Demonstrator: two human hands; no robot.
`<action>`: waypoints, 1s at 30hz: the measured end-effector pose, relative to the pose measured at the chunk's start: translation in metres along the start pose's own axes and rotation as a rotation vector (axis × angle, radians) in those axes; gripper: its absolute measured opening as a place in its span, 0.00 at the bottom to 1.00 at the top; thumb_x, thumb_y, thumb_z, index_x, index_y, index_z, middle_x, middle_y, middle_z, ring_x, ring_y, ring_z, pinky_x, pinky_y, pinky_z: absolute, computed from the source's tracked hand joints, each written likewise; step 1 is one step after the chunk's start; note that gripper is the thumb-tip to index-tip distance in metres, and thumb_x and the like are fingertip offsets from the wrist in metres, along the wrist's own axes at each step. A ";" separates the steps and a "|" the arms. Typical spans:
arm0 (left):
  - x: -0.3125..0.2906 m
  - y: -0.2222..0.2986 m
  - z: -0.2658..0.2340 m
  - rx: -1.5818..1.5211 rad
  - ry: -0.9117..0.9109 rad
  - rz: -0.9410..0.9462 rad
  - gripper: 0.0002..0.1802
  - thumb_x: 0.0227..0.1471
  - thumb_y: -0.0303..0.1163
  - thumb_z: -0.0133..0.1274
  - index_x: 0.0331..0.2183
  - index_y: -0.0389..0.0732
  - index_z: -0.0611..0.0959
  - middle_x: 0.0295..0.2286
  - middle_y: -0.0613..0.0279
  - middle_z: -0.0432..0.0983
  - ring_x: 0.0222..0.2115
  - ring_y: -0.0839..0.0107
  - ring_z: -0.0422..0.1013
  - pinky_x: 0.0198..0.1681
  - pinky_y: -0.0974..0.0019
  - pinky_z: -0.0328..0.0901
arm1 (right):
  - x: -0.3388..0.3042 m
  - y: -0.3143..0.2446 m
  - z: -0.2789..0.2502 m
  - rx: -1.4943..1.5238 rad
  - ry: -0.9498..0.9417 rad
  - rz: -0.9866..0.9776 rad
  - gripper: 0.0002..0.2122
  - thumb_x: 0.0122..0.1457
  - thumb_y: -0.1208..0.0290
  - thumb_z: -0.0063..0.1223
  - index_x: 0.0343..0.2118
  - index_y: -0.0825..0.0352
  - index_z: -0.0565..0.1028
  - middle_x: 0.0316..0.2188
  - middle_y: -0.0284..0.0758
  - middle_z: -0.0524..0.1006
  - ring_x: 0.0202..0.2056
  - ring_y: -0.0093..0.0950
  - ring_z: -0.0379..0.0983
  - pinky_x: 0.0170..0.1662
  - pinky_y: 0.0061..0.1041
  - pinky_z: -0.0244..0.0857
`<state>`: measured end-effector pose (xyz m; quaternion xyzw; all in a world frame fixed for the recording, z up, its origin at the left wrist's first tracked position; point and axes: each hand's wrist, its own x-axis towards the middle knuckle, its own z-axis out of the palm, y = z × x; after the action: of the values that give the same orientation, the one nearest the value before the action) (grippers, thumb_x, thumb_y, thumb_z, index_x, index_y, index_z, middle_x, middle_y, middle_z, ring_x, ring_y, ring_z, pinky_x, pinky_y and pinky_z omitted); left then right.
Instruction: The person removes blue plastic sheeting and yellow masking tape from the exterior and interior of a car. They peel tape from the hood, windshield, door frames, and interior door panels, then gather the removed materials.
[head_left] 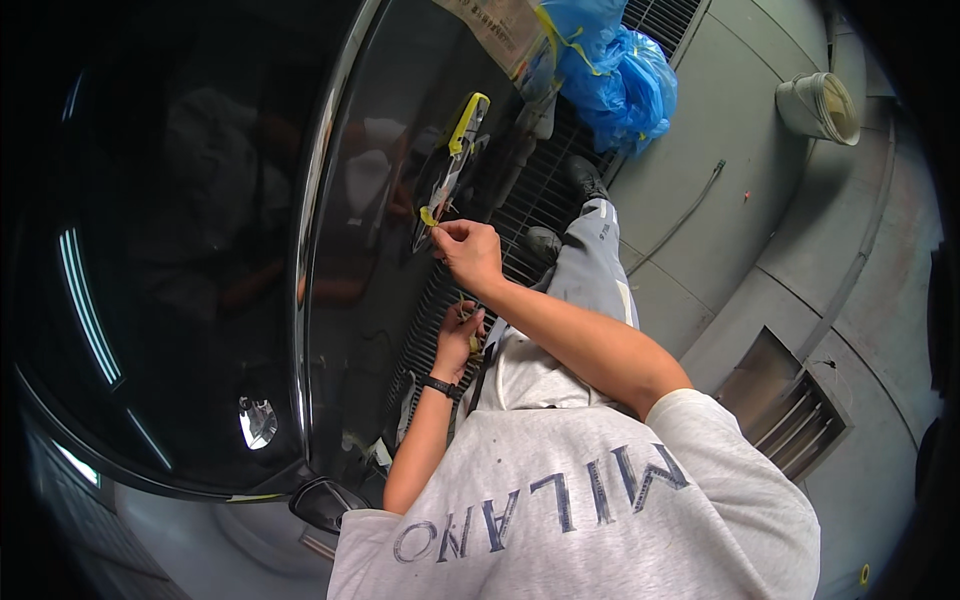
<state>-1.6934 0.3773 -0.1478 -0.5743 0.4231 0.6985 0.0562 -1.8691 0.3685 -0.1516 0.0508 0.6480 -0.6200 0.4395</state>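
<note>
Against the glossy dark car body (370,200), the right hand (468,250) reaches forward on a nearly straight arm, its fingers pinched narrow on the end of a yellow tape strip (432,213) that lies on the panel below a yellow-handled tool (466,122). Lower and closer in, the left hand (460,338) is bent up at the wrist, wearing a black wristband (441,387), its fingers curled around a small yellow piece (474,343). Beyond the hands, a blue plastic bag (615,70) sits on the floor grating (540,190).
</note>
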 end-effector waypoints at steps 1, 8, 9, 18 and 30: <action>0.000 0.000 0.000 -0.001 -0.006 0.005 0.15 0.59 0.32 0.61 0.46 0.41 0.76 0.25 0.68 0.73 0.27 0.78 0.70 0.34 0.72 0.64 | 0.000 -0.001 0.001 -0.001 0.011 0.011 0.10 0.61 0.70 0.61 0.37 0.73 0.83 0.26 0.34 0.84 0.25 0.21 0.81 0.30 0.20 0.73; 0.000 -0.004 0.001 0.022 0.004 -0.011 0.16 0.60 0.32 0.61 0.47 0.40 0.77 0.26 0.67 0.74 0.28 0.78 0.70 0.33 0.72 0.64 | 0.006 -0.001 0.003 0.100 0.040 0.041 0.08 0.57 0.72 0.60 0.31 0.72 0.82 0.23 0.32 0.82 0.24 0.21 0.80 0.29 0.20 0.71; -0.001 -0.005 0.002 0.030 0.008 -0.009 0.16 0.60 0.32 0.61 0.47 0.40 0.77 0.26 0.67 0.74 0.28 0.78 0.70 0.33 0.72 0.64 | 0.006 0.001 0.004 0.125 0.035 0.049 0.07 0.57 0.72 0.59 0.30 0.72 0.81 0.22 0.32 0.82 0.23 0.21 0.79 0.29 0.20 0.71; -0.003 -0.009 0.005 0.053 -0.030 -0.010 0.16 0.61 0.33 0.59 0.47 0.38 0.77 0.26 0.68 0.74 0.26 0.77 0.69 0.32 0.72 0.64 | 0.030 0.024 -0.013 -0.110 0.119 0.074 0.09 0.49 0.66 0.63 0.27 0.67 0.82 0.22 0.36 0.82 0.25 0.27 0.80 0.33 0.27 0.72; 0.000 -0.019 0.007 0.001 -0.030 -0.021 0.10 0.60 0.34 0.62 0.43 0.45 0.81 0.26 0.74 0.75 0.27 0.83 0.72 0.29 0.76 0.65 | 0.019 0.014 -0.011 0.115 -0.067 -0.048 0.12 0.63 0.67 0.61 0.42 0.72 0.84 0.29 0.33 0.84 0.28 0.20 0.79 0.32 0.19 0.72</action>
<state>-1.6886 0.3939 -0.1582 -0.5682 0.4167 0.7061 0.0703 -1.8780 0.3722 -0.1757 0.0396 0.5973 -0.6679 0.4423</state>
